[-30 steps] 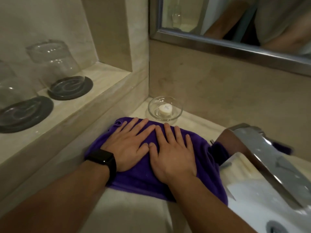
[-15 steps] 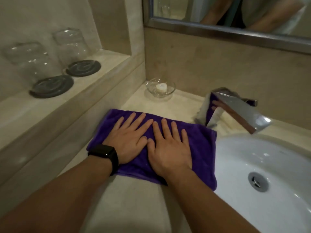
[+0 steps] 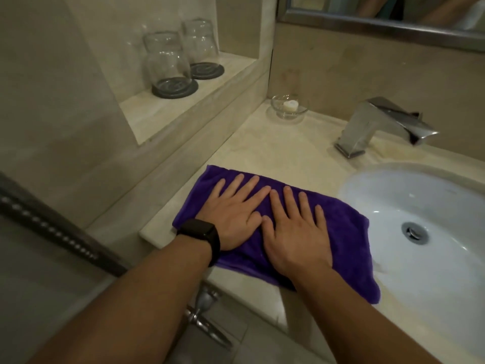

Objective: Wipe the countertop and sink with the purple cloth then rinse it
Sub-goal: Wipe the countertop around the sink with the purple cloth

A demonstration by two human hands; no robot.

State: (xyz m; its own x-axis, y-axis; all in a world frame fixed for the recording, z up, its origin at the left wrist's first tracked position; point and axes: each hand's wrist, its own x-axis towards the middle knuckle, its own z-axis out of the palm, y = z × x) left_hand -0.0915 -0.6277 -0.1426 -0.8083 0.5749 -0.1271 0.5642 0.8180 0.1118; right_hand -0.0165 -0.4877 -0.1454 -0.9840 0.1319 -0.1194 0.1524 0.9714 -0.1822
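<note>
The purple cloth [image 3: 346, 232] lies spread flat on the beige stone countertop [image 3: 275, 153], near its front edge and just left of the white sink [image 3: 433, 195]. The cloth's right corner hangs over the sink's rim. My left hand [image 3: 233, 214], with a black watch on its wrist, presses palm down on the cloth's left half. Beside it, my right hand [image 3: 294, 232] lies flat on the middle of the cloth. The fingers of both hands are spread and neither hand grips the cloth.
A chrome faucet [image 3: 367, 127] stands behind the sink. A small glass dish [image 3: 288, 107] with a candle sits in the back corner. Two upturned glasses [image 3: 168, 64] stand on dark coasters on the raised ledge at left. A metal hose [image 3: 52, 224] and a valve [image 3: 204, 311] are below the counter's edge.
Both hands have slid the cloth back along the countertop from the rear corner near the dish toward the front edge. The view has pulled back and shows more of the sink.
</note>
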